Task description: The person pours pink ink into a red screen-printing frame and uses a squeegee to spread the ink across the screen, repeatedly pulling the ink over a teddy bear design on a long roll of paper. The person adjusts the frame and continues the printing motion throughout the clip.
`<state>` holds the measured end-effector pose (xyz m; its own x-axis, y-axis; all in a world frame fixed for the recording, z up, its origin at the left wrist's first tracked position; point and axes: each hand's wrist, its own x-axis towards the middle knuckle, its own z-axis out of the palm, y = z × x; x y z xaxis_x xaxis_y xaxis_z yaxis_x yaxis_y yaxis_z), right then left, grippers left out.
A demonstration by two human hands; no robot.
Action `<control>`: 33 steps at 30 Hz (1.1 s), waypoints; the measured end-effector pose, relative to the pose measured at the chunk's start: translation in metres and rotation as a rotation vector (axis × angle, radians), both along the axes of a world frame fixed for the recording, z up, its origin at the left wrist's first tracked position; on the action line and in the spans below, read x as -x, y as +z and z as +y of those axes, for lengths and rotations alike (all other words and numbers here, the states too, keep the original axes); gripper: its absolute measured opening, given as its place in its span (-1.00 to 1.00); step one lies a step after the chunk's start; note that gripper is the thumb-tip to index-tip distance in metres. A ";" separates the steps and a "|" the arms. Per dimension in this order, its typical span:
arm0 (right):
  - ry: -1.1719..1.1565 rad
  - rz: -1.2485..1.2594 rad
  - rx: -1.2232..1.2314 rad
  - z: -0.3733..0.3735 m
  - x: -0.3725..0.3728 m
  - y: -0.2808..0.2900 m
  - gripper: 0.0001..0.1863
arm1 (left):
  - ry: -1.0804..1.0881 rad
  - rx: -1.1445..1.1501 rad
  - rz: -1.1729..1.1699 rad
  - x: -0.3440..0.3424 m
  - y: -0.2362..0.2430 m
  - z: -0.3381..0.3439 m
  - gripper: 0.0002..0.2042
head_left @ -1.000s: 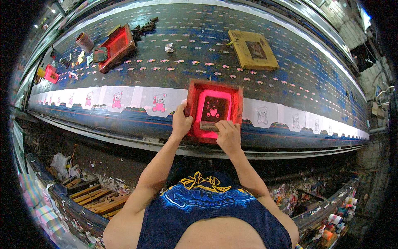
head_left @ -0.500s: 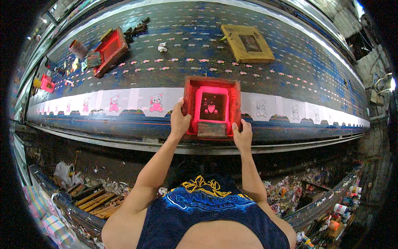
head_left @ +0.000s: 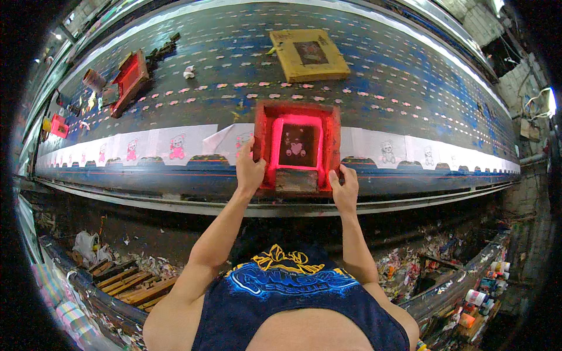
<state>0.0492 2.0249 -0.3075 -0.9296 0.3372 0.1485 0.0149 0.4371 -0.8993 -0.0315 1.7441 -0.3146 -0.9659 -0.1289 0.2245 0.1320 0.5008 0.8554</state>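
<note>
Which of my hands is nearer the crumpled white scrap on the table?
Left. Your left hand grips the left side of the red screen-printing frame, with the crumpled white scrap ahead and leftward. Your right hand, at the frame's right edge, is farther from the scrap.

Dim, uneven light covers the table, with a pale sheen toward its upper left; a white lamp glares near the right edge, the near floor lies in shadow, and straight edges bow toward a black, grainy rim
</note>
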 end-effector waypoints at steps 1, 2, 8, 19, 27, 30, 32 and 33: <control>-0.014 0.009 -0.022 0.017 -0.001 -0.007 -0.55 | -0.012 0.004 -0.015 -0.001 -0.002 0.018 -0.40; -0.028 0.018 -0.043 0.033 -0.001 -0.017 -0.55 | -0.012 0.037 -0.029 -0.002 -0.003 0.034 -0.38; 0.018 0.008 0.016 0.093 -0.004 -0.027 -0.56 | 0.025 0.033 -0.078 -0.011 -0.011 0.093 -0.37; 0.125 -0.052 0.044 0.116 0.000 -0.029 -0.52 | 0.058 0.144 -0.111 -0.010 -0.007 0.102 -0.36; 0.147 -0.089 0.070 0.117 0.001 -0.028 -0.44 | 0.051 0.121 -0.142 -0.008 -0.010 0.098 -0.37; 0.131 0.079 -0.219 0.110 -0.005 -0.019 -0.38 | 0.033 0.102 -0.148 -0.009 -0.008 0.096 -0.38; 0.215 0.239 -0.384 0.097 -0.009 -0.003 -0.31 | 0.027 0.117 -0.093 -0.011 -0.007 0.096 -0.38; 0.319 0.215 -0.398 0.089 -0.013 0.010 -0.32 | 0.032 0.139 -0.097 -0.011 -0.006 0.097 -0.38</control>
<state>0.0622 2.1143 -0.2973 -0.9110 -0.0771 0.4051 -0.3399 0.6965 -0.6319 -0.0205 1.8415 -0.3201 -0.9797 -0.1342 0.1487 0.0346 0.6180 0.7854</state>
